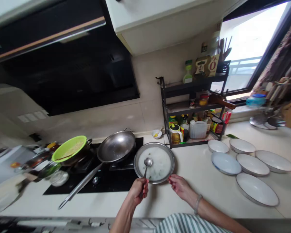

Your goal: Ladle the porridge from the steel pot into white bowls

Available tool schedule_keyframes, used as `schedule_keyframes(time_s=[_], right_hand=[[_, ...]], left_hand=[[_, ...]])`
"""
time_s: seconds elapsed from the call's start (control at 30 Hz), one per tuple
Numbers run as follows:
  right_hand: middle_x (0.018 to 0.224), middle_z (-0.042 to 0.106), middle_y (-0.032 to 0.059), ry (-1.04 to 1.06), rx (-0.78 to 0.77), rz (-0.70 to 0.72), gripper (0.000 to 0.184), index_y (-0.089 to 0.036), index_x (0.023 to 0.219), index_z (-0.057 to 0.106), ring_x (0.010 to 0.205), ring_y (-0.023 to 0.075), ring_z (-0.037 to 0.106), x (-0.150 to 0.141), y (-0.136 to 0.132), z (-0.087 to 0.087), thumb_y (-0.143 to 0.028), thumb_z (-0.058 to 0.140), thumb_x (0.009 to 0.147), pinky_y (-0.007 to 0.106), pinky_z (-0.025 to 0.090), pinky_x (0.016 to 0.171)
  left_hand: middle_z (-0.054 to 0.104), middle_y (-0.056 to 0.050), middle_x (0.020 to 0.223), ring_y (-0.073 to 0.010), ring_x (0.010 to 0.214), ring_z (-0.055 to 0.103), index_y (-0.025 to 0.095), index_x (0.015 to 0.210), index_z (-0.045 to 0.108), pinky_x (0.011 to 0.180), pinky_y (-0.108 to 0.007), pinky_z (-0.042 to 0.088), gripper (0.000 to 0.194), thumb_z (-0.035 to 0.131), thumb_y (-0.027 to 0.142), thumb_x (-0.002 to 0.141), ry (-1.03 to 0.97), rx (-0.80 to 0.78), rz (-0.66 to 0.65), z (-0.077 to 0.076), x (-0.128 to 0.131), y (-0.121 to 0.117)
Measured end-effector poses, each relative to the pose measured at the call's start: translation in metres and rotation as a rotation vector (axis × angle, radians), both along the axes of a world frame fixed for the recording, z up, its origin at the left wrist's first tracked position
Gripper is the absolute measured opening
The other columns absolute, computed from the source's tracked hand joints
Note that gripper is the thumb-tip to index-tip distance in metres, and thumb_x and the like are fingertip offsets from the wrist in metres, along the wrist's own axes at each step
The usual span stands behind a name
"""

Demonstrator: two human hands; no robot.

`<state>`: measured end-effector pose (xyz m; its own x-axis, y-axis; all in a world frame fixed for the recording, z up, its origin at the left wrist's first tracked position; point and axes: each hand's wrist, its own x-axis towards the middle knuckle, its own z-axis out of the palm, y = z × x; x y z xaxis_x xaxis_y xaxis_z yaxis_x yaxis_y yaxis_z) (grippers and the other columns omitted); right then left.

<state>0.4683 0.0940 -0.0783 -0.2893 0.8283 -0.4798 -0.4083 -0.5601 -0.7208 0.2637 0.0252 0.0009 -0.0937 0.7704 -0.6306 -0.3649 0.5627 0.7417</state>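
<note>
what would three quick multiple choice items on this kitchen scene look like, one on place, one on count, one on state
1. Where does the metal basin sit?
A. on the counter right of the stove
B. on the rack's top shelf
C. inside the wok

2. How many white dishes lie on the counter to the right?
A. two
B. six
C. nine

3. What is the left hand doing?
A. lying flat on the counter
B. gripping the ladle's handle
C. lifting the green bowl

Answers:
1. A, the basin rests on the pale counter beside the black stove, in front of the rack.
2. B, six white dishes lie in a group there.
3. B, its fingers close round the handle of the ladle, whose bowl is over the white liquid; the right hand touches the basin's rim.
</note>
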Motion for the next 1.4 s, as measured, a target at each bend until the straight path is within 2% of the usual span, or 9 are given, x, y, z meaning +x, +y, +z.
schedule_keyframes(time_s=[0.17,0.47,0.6,0.8,0.93,1.03,1.1,1.27,1.4], right_hand=[[0.055,0.061,-0.0031,0.002,0.038,-0.018,0.022,-0.022,0.062,0.055,0.054,0.0136,0.057,-0.006,0.0,0.0,-0.025,0.075,0.051,0.022,0.034,0.047],[0.059,0.061,-0.0019,-0.008,0.133,-0.094,0.022,-0.026,0.056,0.053,0.06,0.0198,0.063,0.008,0.0,0.001,-0.027,0.075,0.052,0.032,0.049,0.061],[0.061,0.062,-0.0019,-0.029,0.127,-0.127,0.023,-0.027,0.058,0.056,0.061,0.0197,0.063,0.019,-0.002,-0.002,-0.027,0.078,0.05,0.034,0.053,0.065],[0.062,0.064,0.0,-0.114,0.098,-0.15,0.022,-0.027,0.06,0.058,0.063,0.0233,0.065,0.044,-0.003,-0.009,-0.027,0.076,0.047,0.037,0.056,0.068],[0.063,0.066,0.0013,-0.143,0.076,-0.172,0.022,-0.027,0.061,0.059,0.064,0.0247,0.067,0.058,-0.003,-0.014,-0.027,0.075,0.046,0.038,0.056,0.068],[0.06,0.066,0.0017,-0.173,0.096,-0.182,0.023,-0.027,0.061,0.059,0.062,0.0259,0.067,0.066,-0.003,-0.015,-0.028,0.075,0.044,0.039,0.056,0.065],[0.06,0.066,0.002,-0.186,0.112,-0.178,0.024,-0.028,0.06,0.059,0.062,0.0266,0.067,0.07,-0.003,-0.014,-0.028,0.075,0.043,0.04,0.057,0.064],[0.06,0.067,0.0032,-0.161,0.048,-0.216,0.027,-0.026,0.057,0.061,0.06,0.0261,0.068,0.077,-0.005,-0.014,-0.026,0.079,0.037,0.038,0.057,0.061],[0.06,0.07,0.0043,-0.128,0.025,-0.244,0.031,-0.026,0.057,0.063,0.059,0.0282,0.069,0.084,-0.002,-0.032,-0.025,0.081,0.032,0.038,0.058,0.055]], left_hand=[[0.033,0.01,0.045,-0.0034,0.033,0.025,0.017,0.069,0.049,0.037,-0.018,0.011,0.018,0.051,0.025,0.084,0.074,-0.011,0.002,-0.001,0.005,-0.006],[0.037,0.008,0.04,-0.0046,0.031,0.026,0.016,0.065,0.052,0.035,-0.018,0.015,0.03,0.05,0.037,0.087,0.369,0.014,-0.094,-0.004,0.001,-0.008],[0.041,0.005,0.039,-0.0064,0.029,0.031,0.014,0.062,0.056,0.035,-0.019,0.019,0.031,0.046,0.027,0.088,0.547,0.004,-0.147,-0.004,-0.001,-0.006],[0.045,0.002,0.039,-0.0114,0.033,0.043,0.016,0.055,0.056,0.043,-0.025,0.037,0.023,0.057,0.016,0.078,0.701,-0.039,-0.227,0.0,-0.001,-0.004],[0.042,0.0,0.042,-0.023,0.055,0.059,0.021,0.046,0.046,0.065,-0.037,0.048,0.031,0.062,0.007,0.069,0.803,0.002,-0.212,-0.001,0.0,-0.003],[0.04,0.0,0.049,-0.0323,0.085,0.062,0.024,0.045,0.032,0.087,-0.047,0.042,0.042,0.064,0.003,0.062,0.893,0.071,-0.146,0.0,0.0,-0.004],[0.039,-0.001,0.054,-0.036,0.098,0.058,0.025,0.047,0.027,0.094,-0.052,0.036,0.045,0.064,0.003,0.061,0.926,0.113,-0.119,0.001,0.001,-0.004],[0.036,0.0,0.056,-0.0402,0.103,0.053,0.026,0.048,0.024,0.1,-0.061,0.026,0.046,0.063,0.006,0.062,0.966,0.196,-0.143,0.005,0.005,0.002],[0.038,-0.002,0.055,-0.0411,0.103,0.054,0.025,0.045,0.023,0.098,-0.062,0.028,0.049,0.066,0.008,0.059,0.981,0.238,-0.203,0.002,0.01,0.015]])
